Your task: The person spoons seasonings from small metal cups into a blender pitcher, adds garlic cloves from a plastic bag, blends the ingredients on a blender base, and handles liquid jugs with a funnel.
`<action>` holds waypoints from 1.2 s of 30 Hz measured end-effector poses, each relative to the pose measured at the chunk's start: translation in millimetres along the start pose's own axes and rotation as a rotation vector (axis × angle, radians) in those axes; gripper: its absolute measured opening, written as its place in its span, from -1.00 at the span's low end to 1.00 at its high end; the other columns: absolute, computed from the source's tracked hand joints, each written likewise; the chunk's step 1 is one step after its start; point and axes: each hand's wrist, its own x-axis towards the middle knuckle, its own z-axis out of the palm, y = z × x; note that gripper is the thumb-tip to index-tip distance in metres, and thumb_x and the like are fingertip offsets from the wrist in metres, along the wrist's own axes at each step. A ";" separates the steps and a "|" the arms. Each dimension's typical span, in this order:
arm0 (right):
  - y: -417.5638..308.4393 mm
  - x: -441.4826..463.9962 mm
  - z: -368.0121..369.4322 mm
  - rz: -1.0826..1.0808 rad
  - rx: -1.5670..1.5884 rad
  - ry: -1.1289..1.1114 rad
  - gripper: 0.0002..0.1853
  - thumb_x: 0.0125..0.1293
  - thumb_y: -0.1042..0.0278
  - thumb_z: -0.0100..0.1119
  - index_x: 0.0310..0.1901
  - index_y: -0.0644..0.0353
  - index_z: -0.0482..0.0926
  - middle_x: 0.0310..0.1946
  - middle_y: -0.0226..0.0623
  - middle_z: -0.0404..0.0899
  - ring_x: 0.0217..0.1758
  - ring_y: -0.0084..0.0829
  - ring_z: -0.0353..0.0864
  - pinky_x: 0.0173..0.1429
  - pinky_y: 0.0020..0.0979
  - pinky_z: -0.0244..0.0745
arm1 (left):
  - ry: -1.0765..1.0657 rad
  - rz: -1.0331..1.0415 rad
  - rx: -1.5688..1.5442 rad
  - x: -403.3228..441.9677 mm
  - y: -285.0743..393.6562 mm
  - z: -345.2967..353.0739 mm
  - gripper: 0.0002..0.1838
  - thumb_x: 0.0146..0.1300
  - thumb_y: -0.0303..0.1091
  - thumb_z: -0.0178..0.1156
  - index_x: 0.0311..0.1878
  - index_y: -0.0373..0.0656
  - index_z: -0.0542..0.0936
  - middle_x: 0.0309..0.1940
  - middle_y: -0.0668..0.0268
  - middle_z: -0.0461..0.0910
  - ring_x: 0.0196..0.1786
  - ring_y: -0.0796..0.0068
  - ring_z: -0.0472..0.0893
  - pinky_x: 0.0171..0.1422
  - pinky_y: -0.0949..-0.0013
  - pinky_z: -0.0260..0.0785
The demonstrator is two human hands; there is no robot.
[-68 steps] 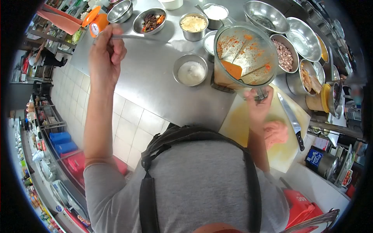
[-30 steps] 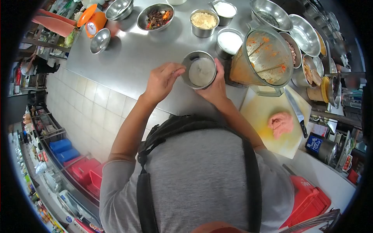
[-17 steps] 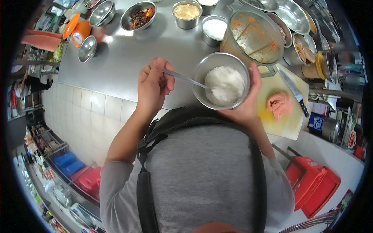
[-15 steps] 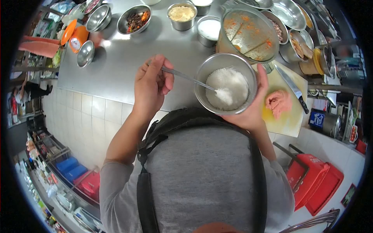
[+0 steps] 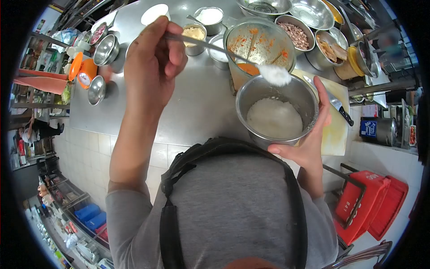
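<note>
My left hand (image 5: 152, 67) pinches the handle of a long metal spoon (image 5: 210, 46). Heaped on its tip is a white granular powder (image 5: 275, 75), raised above the far rim of a metal canister. That canister (image 5: 246, 117) rests in my right hand (image 5: 309, 139), with thumb and fingers wrapped round its side, its mouth tilted toward me. More of the white powder (image 5: 274, 117) covers its bottom. Just beyond stands a large clear container (image 5: 233, 38) with orange bits stuck to its inner wall and orange liquid at the bottom.
A knife (image 5: 338, 105) lies on the cutting board (image 5: 337, 139) at the right. Farther back stand a metal bowl of diced pinkish pieces (image 5: 293, 35) and a pot of yellowish paste (image 5: 195, 33). At the left are an orange scale (image 5: 85, 74) and small metal bowls (image 5: 96, 91).
My left hand has lifted the loaded spoon out of the canister, up and away from me. The canister has shifted slightly right and toward me, and now hides the pink lump on the board.
</note>
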 end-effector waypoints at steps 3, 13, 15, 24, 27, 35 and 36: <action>6.1 1.2 -2.3 0.031 0.066 0.039 0.40 -0.44 0.15 0.67 0.40 0.23 -0.18 0.25 -0.06 0.11 0.30 -0.19 0.27 0.37 -0.20 0.19 | -0.009 0.050 0.023 16.1 -3.2 -5.1 -0.72 0.42 -0.21 -0.08 -0.25 -0.20 0.52 -0.74 0.41 0.32 -0.74 0.70 0.15 -0.63 0.59 -0.05; 12.6 -0.8 -8.6 0.081 0.001 0.006 0.40 -0.46 0.12 0.68 0.40 0.23 -0.16 0.24 -0.06 0.12 0.31 -0.18 0.27 0.37 -0.19 0.18 | -0.395 0.740 0.891 -2.7 -51.5 -18.4 -0.75 0.45 -0.35 -0.12 -0.19 -0.24 0.55 -0.43 0.24 0.58 -0.55 0.65 0.46 -0.56 0.58 0.23; 11.9 -2.3 -8.1 0.055 -0.041 -0.008 0.40 -0.46 0.13 0.68 0.39 0.23 -0.15 0.25 -0.05 0.12 0.32 -0.17 0.25 0.38 -0.18 0.17 | -0.337 0.628 0.724 -16.0 -38.6 -15.5 -0.78 0.42 -0.40 -0.08 -0.19 -0.31 0.54 -0.40 0.20 0.59 -0.53 0.60 0.51 -0.53 0.59 0.29; 10.1 -8.3 -4.0 -0.033 -0.167 -0.063 0.39 -0.48 0.18 0.69 0.37 0.29 -0.14 0.30 -0.01 0.05 0.36 -0.15 0.19 0.40 -0.16 0.14 | -0.609 0.512 0.540 -37.3 -44.7 -9.2 -0.73 0.44 -0.28 -0.06 -0.27 -0.29 0.50 -0.46 0.22 0.54 -0.62 0.62 0.45 -0.58 0.60 0.24; 10.1 -11.9 -6.8 -0.038 -0.257 -0.077 0.39 -0.49 0.20 0.68 0.37 0.29 -0.14 0.31 -0.01 0.03 0.37 -0.15 0.17 0.41 -0.16 0.13 | -0.393 0.122 0.390 -49.4 -47.5 -7.5 -0.70 0.44 -0.23 -0.08 -0.32 -0.23 0.48 -0.60 0.27 0.49 -0.67 0.66 0.39 -0.61 0.62 0.18; 11.0 -10.8 -3.3 -0.080 -0.084 0.005 0.40 -0.46 0.20 0.68 0.39 0.25 -0.18 0.28 -0.01 0.06 0.34 -0.15 0.21 0.39 -0.16 0.16 | -0.059 -0.344 0.029 -40.2 -44.5 -4.2 -0.67 0.46 -0.19 -0.18 -0.32 -0.20 0.44 -0.83 0.42 0.25 -0.80 0.70 0.05 -0.68 0.54 -0.13; 10.9 -9.8 -3.3 -0.104 -0.085 0.014 0.40 -0.45 0.19 0.68 0.39 0.24 -0.18 0.28 -0.01 0.07 0.34 -0.15 0.22 0.39 -0.16 0.16 | -0.061 -0.342 0.031 -37.9 -41.1 -3.9 -0.67 0.46 -0.19 -0.18 -0.32 -0.20 0.44 -0.83 0.42 0.25 -0.80 0.70 0.05 -0.68 0.54 -0.13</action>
